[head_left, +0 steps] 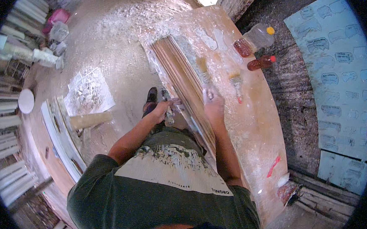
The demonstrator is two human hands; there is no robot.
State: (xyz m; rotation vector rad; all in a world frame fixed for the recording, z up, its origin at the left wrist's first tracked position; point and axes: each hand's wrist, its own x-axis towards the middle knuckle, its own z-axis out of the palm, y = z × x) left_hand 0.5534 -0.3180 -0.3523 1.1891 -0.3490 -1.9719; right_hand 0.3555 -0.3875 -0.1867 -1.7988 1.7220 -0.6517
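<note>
A long brown wooden board with grooved moulding (181,74) lies slantwise along the table's left side, its near end close to my body. My left hand (163,110) is closed at the board's left edge, fingertips on the rim. Beside that hand hangs a paint-spattered greyish strip (168,115) of unclear kind. My right hand (213,106), slightly blurred, is closed over the board's right side, its fingers whitish. What it grips is hidden. Just beyond it is a tan-bristled paintbrush (201,64); whether the hand touches its handle cannot be told.
Another brush (235,79) lies on the stained wooden table (256,131). A clear yellow-capped bottle (259,35) and a red-capped bottle (260,63) are at its far right. A white-smeared sheet (90,92) and long boards (62,134) are at left. A pale blue panel (333,73) stands right.
</note>
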